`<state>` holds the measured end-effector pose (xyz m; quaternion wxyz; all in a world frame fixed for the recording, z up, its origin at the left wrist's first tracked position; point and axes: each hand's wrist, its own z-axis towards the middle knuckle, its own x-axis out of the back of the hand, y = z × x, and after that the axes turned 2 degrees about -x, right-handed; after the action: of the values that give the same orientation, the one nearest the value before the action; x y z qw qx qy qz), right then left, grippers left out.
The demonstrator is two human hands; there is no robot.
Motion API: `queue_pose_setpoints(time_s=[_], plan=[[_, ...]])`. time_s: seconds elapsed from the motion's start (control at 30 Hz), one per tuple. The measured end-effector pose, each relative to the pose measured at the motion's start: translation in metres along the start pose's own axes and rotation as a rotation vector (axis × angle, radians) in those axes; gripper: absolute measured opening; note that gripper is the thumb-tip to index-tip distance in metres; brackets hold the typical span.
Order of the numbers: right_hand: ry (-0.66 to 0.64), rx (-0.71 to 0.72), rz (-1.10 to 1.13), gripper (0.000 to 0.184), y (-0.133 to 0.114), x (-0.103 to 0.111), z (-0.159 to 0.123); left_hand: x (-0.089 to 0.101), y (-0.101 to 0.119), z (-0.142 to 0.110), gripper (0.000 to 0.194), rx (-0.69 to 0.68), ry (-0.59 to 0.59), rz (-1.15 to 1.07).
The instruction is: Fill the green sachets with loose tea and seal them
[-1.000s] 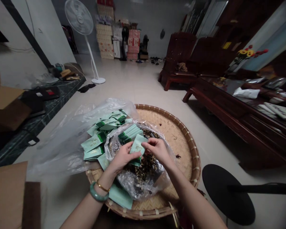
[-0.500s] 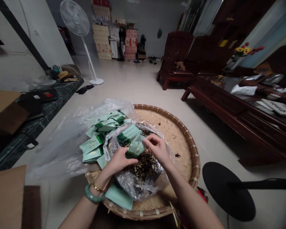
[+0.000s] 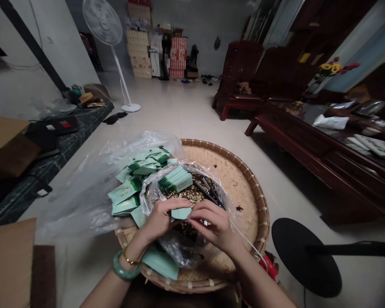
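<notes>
My left hand [image 3: 160,219] and my right hand [image 3: 211,224] pinch opposite ends of a pale green sachet [image 3: 181,213] above a clear plastic bag [image 3: 154,196] of dried tea leaves [image 3: 188,196]. A bundle of green-edged sachets [image 3: 176,179] rests on the bag's left inner side. Beyond my left hand lies a loose pile of similar sachets [image 3: 130,186]. Dark slim tongs or scissors [image 3: 208,192] lie in the leaves. Another sachet [image 3: 160,262] lies under my left wrist, on a round woven bamboo tray [image 3: 244,188].
A thin sheet of clear plastic [image 3: 80,196] spreads left of the tray. A black round stool seat [image 3: 304,256] stands to the right, and a white cord [image 3: 247,244] crosses the tray's right side. A dark wooden table [image 3: 308,145] runs along the right; cardboard boxes [image 3: 6,137] stand left.
Both hands have moved nearer me and closer together, with the sachet now lying flatter between them. The bag's near side has sunk, showing more leaves and the dark tool. A white cord now shows.
</notes>
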<state>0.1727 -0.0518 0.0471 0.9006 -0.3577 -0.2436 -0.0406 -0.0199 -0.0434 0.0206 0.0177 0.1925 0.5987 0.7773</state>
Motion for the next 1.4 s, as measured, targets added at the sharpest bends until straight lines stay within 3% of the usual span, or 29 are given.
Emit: queue_pose_setpoints(time_s=[0.17,0.3,0.37,0.53,0.6,0.7,0.8,0.97,1.13,1.3,1.4], plan=[[0.094,-0.293,0.082,0.008,0.012,-0.004,-0.001,0.0,-0.001,0.0,0.018,0.108,0.071,-0.075],[0.078,-0.584,0.247,0.011,0.025,-0.013,0.001,-0.001,0.001,0.005,0.032,0.185,0.161,-0.05],[0.088,-0.679,0.346,0.015,0.03,-0.017,0.003,-0.004,0.002,0.008,0.028,0.22,0.165,-0.122],[0.123,-0.772,0.416,0.023,0.037,-0.016,0.005,-0.013,-0.005,0.007,0.043,0.433,-0.066,-0.471],[0.097,-0.747,0.287,0.025,0.044,-0.01,0.002,-0.016,-0.01,0.005,0.046,0.516,-0.064,-0.567],[0.074,-0.626,-0.175,0.031,0.063,0.002,-0.007,-0.02,-0.011,0.004,0.051,0.576,0.058,-0.683],[-0.104,-0.616,-0.578,0.035,0.081,0.009,-0.016,-0.021,-0.009,0.007,0.054,0.594,0.123,-0.738],[-0.342,-0.684,-0.77,0.028,0.095,0.006,-0.012,-0.022,-0.006,0.008,0.052,0.567,0.132,-0.725],[-0.356,-0.699,-0.667,0.022,0.098,0.016,-0.006,-0.017,-0.006,0.007,0.053,0.566,0.15,-0.704],[-0.221,-0.801,-0.162,0.039,0.089,0.043,-0.013,-0.01,-0.004,0.008,0.05,0.566,0.165,-0.686],[-0.165,-0.783,0.058,0.044,0.074,0.056,-0.012,-0.01,-0.005,0.008,0.051,0.574,0.176,-0.69]])
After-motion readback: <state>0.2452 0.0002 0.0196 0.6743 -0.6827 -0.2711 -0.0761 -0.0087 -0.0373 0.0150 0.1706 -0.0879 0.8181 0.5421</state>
